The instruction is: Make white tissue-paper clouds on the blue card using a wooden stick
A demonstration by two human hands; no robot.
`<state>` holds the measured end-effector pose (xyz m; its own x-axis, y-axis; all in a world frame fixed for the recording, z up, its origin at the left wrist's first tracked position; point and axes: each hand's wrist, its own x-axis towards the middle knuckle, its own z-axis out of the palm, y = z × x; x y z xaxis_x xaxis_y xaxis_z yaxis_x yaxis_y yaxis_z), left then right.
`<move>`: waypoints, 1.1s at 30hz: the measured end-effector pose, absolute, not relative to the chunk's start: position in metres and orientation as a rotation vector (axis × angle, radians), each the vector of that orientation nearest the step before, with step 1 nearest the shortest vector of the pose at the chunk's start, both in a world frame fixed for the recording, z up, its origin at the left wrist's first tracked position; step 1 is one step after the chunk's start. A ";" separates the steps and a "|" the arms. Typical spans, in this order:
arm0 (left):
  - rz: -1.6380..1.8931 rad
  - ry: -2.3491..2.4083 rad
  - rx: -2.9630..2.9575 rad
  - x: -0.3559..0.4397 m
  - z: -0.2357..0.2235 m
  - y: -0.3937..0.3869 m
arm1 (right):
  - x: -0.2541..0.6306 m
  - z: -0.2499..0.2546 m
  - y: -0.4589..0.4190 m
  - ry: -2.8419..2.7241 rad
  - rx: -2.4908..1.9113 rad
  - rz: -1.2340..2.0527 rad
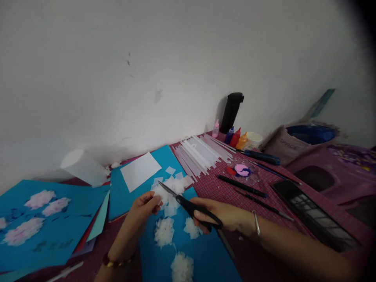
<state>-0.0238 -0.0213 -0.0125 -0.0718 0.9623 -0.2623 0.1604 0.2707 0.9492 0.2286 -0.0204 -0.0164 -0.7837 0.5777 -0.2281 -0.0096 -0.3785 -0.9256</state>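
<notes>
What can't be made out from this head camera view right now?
All in the head view:
Lowest paper flower: cut off by the bottom edge.
Dark marks on the left blue sheet: too blurred to read.
Paper layers in left hand: blurred.
Scissors' handle: partly hidden by right hand.

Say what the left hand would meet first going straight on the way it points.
Beyond the paper it pinches, the left hand would probably meet the scissors; depth is unclear, so it might pass beneath into white squares.
</notes>
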 end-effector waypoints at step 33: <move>0.979 1.449 1.435 -0.043 0.032 -0.035 | 0.276 0.022 -0.007 -1.852 -1.221 1.338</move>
